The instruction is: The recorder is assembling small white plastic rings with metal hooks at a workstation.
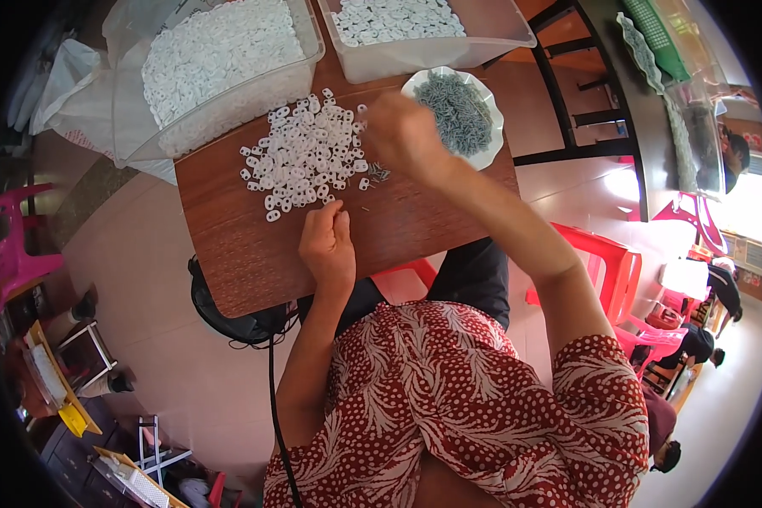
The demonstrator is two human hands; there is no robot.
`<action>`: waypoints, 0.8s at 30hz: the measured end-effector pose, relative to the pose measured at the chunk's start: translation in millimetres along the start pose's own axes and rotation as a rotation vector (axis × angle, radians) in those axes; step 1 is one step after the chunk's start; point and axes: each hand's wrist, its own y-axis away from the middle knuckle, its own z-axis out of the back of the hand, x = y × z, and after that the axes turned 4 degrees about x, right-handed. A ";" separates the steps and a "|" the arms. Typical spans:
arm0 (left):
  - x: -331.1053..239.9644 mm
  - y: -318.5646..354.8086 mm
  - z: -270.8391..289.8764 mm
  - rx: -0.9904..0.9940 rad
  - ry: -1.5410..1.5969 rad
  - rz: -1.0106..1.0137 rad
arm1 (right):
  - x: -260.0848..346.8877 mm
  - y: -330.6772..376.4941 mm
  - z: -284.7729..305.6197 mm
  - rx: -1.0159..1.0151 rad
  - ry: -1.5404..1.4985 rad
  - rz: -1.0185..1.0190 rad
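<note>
A heap of small white plastic pieces with two holes each (305, 157) lies spread over the brown wooden table (229, 262). At its near edge is my left hand (328, 245), thumb and fingers pinched together; what sits between the fingertips is too small to make out. My right hand (405, 131) hovers at the heap's right side, curled and blurred by motion, its fingertips hidden. Below it lies a little cluster of grey screw-like pins (378, 173). Many more such pins (453, 110) fill a white scalloped plate (495, 127) just right of my right hand.
Two clear plastic bins, one at the far left (305, 76) and another at the far middle (483, 51), hold more white pieces. A red plastic stool (610, 262) stands right of the table. Pink chairs and several people are farther right. A black cable (273, 398) hangs along my left arm.
</note>
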 end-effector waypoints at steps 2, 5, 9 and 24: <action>0.3 4.2 4.1 0.042 0.041 0.099 | 9.3 22.6 -10.6 0.116 0.025 -0.034; -1.7 3.3 8.0 0.033 0.072 0.131 | 11.2 31.9 -21.1 0.249 0.063 -0.055; 2.9 2.1 10.0 0.018 0.081 0.121 | 9.6 33.9 -32.4 0.347 0.163 0.044; 3.0 1.7 10.7 0.044 0.173 0.195 | 29.1 8.0 18.0 0.424 -1.081 -1.028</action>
